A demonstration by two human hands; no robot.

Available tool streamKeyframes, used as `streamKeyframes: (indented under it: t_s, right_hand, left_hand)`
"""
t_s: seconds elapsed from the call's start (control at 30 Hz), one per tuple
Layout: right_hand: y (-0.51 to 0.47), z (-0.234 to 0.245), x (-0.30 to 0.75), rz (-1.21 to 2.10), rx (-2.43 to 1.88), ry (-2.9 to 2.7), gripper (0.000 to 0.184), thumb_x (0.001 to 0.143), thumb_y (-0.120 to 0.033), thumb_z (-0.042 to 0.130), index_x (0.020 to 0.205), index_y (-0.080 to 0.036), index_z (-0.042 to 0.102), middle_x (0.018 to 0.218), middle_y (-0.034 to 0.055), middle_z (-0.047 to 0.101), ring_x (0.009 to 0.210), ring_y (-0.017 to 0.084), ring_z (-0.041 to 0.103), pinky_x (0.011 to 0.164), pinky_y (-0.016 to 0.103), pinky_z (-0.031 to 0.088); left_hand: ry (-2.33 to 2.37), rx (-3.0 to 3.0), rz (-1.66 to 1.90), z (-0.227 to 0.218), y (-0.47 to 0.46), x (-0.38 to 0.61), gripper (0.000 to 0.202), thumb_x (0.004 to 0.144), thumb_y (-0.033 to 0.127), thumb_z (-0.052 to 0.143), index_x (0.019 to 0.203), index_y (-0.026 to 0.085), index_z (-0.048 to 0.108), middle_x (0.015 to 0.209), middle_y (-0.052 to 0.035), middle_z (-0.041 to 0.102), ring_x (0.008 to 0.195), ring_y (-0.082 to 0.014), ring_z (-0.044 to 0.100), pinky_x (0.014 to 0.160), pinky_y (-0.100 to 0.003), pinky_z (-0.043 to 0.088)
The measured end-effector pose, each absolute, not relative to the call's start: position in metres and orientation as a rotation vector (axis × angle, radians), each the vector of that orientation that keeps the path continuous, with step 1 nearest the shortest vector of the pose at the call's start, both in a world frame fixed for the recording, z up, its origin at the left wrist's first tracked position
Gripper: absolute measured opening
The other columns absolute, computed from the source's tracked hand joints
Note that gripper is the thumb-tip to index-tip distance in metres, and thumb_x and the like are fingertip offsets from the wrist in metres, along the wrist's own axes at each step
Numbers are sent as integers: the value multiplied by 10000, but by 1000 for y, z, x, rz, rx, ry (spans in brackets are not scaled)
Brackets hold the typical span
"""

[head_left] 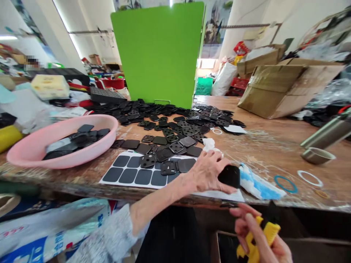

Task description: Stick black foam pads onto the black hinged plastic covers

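Here we are at the front edge of the wooden workbench (274, 153), and the action is right on that edge: our left hand (207, 171) is curled round a black square pad (229, 176), fingers and thumb gripping it firmly, with the pad poking out to the right of the knuckles. Just below and to the right, off the bench, our right hand (255, 233) is closed on a pair of yellow-handled snips (270, 233), fingers wrapped across the handles. The tool's long axis runs nearly upright, and its dark head (272, 212) points up towards the bench edge. That puts the pad up and to the left of the dark head, close by, with no contact that we can make out. The left hand is plainly the nearer one, since it holds the pad. Right beside the pad lies a crumpled blue-and-white wrapper (259, 184). Over on the left, a pink plastic basin (113, 124) holds a pile of black pads and a pale piece among them. Between the basin and our left hand sits a white-backed sheet of black pads (128, 175), with a heap of perforated black plates (175, 128) spread beyond it. Two open cardboard boxes (290, 89) stand at the far right.
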State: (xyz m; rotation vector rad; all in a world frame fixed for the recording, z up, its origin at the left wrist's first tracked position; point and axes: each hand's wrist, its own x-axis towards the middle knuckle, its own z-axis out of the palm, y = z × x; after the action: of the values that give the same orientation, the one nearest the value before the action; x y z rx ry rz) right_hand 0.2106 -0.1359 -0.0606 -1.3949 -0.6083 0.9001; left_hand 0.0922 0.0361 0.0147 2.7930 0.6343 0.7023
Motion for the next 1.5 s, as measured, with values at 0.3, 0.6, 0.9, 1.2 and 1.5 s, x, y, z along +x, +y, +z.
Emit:
streamKeyframes:
  t_s: [0.3,0.6,0.9,1.2,1.5]
  right_hand:
    - [-142,-65,135,577,-1459,-1266,176,857,-337,607,928,-195,685,669,12,684,583,163,652,549,239,532]
    - [-165,-99,115,568,-1335,-1684,311,867,-183,530,1163,-197,623,1082,113,686,926,216,664,752,318,556]
    - [-167,-112,93,527,-1373,-1620,203,862,-156,507,1015,-191,636,938,74,712,828,197,670,699,294,557]
    - [-174,-106,110,426,-1164,-1953,372,857,-52,449,1192,-168,558,1108,118,688,1018,237,637,796,349,564]
    - [-162,-90,124,632,-1659,-1508,164,866,-334,566,797,-191,607,579,-43,541,457,79,442,448,197,379]
  left_hand:
    - [1215,1798,1092,-33,-87,-21,448,673,320,729,1105,270,617,1078,-80,570,980,-260,519,869,-416,432]
    - [1000,290,1002,-79,-119,-54,499,624,222,799,1082,213,600,985,-31,675,873,-170,630,764,-280,500]
    - [937,287,977,-99,-134,-36,474,791,369,706,1225,255,550,866,-7,663,748,-119,624,690,-246,506]
    - [981,383,793,-86,-129,-50,655,696,325,767,1302,230,540,751,7,631,759,-154,619,775,-309,486]
    - [1098,529,707,-90,-132,-64,343,755,459,654,922,160,677,731,-47,651,588,-147,560,605,-294,467]
